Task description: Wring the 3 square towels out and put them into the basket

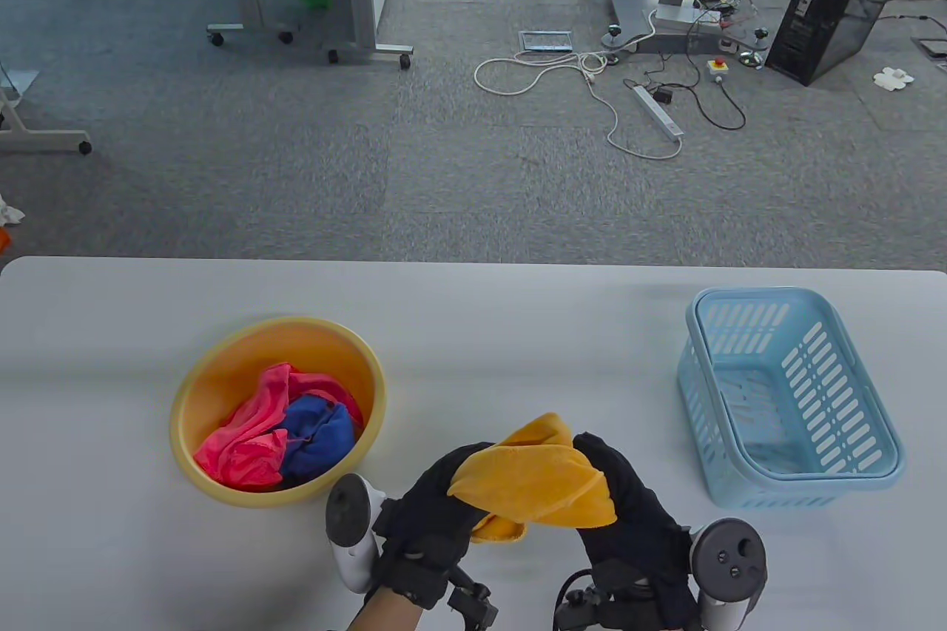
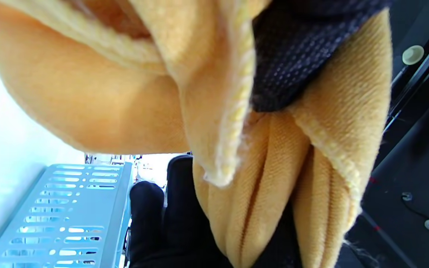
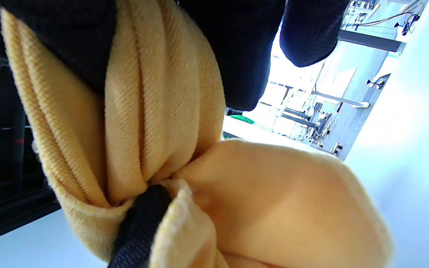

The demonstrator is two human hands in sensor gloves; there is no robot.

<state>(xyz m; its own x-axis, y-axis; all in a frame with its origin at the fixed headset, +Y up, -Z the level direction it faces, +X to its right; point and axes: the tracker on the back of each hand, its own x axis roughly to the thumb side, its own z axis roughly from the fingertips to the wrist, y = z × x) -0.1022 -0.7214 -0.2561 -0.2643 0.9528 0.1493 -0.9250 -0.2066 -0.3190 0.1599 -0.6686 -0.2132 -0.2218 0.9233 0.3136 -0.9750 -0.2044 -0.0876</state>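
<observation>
At the table view's lower centre, the left hand [image 1: 425, 513] and right hand [image 1: 629, 513] both clench the bunched yellow towel [image 1: 536, 479] (held above the table [image 1: 481, 335]). Pink towel [image 1: 248, 431] and blue towel [image 1: 322, 439] lie in the yellow basin [image 1: 194, 379] lower left; the blue basket [image 1: 851, 394] sits right.

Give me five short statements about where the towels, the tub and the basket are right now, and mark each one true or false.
1. Both gloved hands, left hand and right hand, grip the orange-yellow square towel. True.
2. The light blue slotted plastic basket already holds a towel. False: it holds none.
3. The pink towel and the dark blue towel lie in the round yellow plastic tub. True.
4. The basket stands left of the tub in the table view. False: it stands to the right.
5. The orange-yellow towel lies flat on the white table. False: it is bunched and held up.
</observation>
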